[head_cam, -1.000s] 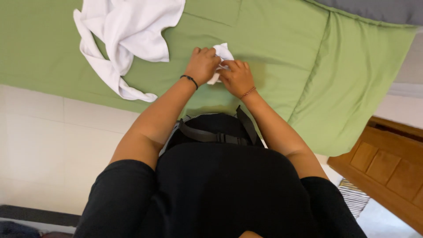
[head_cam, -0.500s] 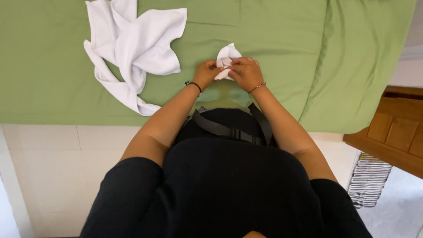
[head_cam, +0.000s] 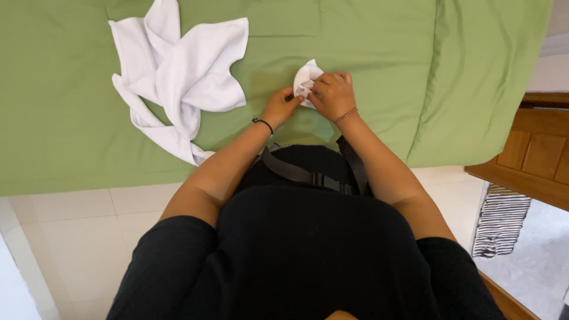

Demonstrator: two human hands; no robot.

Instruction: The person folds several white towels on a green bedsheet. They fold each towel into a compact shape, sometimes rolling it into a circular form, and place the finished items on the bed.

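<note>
In the head view, a small crumpled white cloth (head_cam: 306, 80) sits just above the middle of the frame on a bed covered with a smooth green sheet (head_cam: 367, 41). The left hand (head_cam: 281, 106) comes in from the lower left, a thin black band around its wrist, and its fingertips pinch the lower left edge of the small cloth. The right hand (head_cam: 332, 93) lies just to the right of it, a reddish beaded bracelet at the wrist, with its fingers curled over the cloth's right side and closed on it; the two hands nearly touch each other over the cloth. Part of the cloth pokes up as a rounded fold above the fingers, while the rest is hidden under the hands. In the upper left of the frame, well apart from the hands, a larger loose white towel (head_cam: 184, 77) is spread in twisted folds on the sheet, one long tail running down toward the bed's edge. The person's black top fills the bottom of the frame. A brown wooden piece of furniture (head_cam: 536, 154) stands at the right edge, with a black-and-white striped mat (head_cam: 501, 219) on the pale tiled floor (head_cam: 77, 237) below it.
</note>
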